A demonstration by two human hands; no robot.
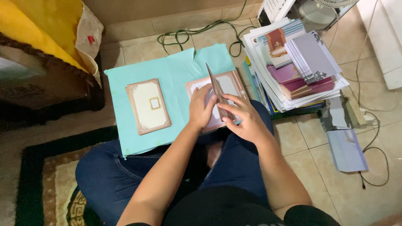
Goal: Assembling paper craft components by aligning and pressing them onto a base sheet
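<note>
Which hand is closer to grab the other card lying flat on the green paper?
Probably the left hand. The flat card lies on the green paper to its left, apart from both hands. The right hand is farther away and pinches the folded card.

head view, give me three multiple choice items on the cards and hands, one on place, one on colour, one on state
1. Where does the flat framed card lie?
A. on the paper stack
B. on the teal sheet
C. on the rug

2. What colour is the sheet under the cards?
A. teal
B. red
C. black

3. How is the card in the hands?
A. lying flat
B. rolled up
C. folded, edge raised

Answers:
1 B, it rests on the sheet, left of the hands.
2 A, it is pale blue-green.
3 C, the left hand and right hand pinch it while its edge stands up.
</note>
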